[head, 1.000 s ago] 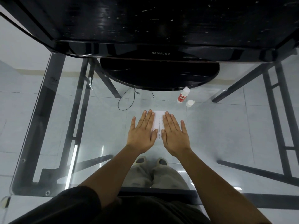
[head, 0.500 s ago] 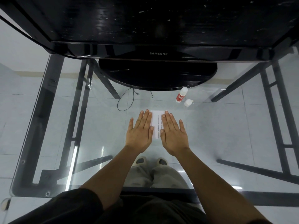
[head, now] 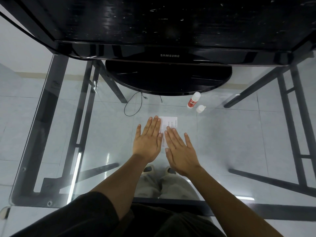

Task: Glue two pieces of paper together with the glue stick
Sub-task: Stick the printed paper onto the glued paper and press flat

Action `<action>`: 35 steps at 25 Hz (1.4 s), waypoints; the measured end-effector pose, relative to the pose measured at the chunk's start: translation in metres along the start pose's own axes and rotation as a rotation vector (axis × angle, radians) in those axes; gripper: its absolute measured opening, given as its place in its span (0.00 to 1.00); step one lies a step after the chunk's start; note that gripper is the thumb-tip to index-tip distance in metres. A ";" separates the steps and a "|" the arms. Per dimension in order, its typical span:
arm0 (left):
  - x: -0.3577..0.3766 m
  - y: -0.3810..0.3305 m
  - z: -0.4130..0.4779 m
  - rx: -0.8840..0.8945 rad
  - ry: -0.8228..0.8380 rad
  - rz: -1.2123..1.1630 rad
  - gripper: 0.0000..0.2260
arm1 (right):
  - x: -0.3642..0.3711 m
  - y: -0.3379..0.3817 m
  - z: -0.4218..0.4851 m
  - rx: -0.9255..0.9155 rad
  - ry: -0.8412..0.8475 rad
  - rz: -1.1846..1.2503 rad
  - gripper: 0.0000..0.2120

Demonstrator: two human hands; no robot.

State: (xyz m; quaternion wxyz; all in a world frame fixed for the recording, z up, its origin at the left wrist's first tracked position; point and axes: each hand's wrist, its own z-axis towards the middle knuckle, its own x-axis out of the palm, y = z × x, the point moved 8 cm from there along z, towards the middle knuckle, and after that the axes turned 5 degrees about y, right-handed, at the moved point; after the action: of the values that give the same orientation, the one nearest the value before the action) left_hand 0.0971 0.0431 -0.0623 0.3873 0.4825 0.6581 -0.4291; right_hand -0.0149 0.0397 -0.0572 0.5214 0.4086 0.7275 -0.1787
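Observation:
A white paper (head: 170,123) with lines of small print lies flat on the glass table (head: 230,142). My left hand (head: 148,139) rests palm down with fingers spread along the paper's left edge. My right hand (head: 179,149) lies flat over the paper's near part, its fingertips on the sheet. Much of the paper is hidden under both hands, so I cannot tell the two sheets apart. The red and white glue stick (head: 193,100) stands uncapped beyond the paper to the right, with its white cap (head: 200,108) beside it.
A black Samsung monitor (head: 169,55) with a round base (head: 167,79) stands at the table's far side. A thin black cable (head: 133,105) loops left of the base. Black table legs (head: 294,117) and my feet show through the glass.
My right hand has slid back toward me along the paper, uncovering its far right part. The left hand has stayed nearly where it was.

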 end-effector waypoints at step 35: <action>0.001 0.001 0.001 -0.002 -0.018 -0.008 0.25 | -0.025 -0.028 0.033 0.256 -0.108 -0.003 0.28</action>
State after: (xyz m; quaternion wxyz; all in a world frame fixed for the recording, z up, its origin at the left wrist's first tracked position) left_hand 0.0979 0.0430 -0.0638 0.3916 0.4757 0.6570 -0.4345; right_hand -0.0141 -0.0100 -0.0519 0.5030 0.4605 0.6702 -0.2928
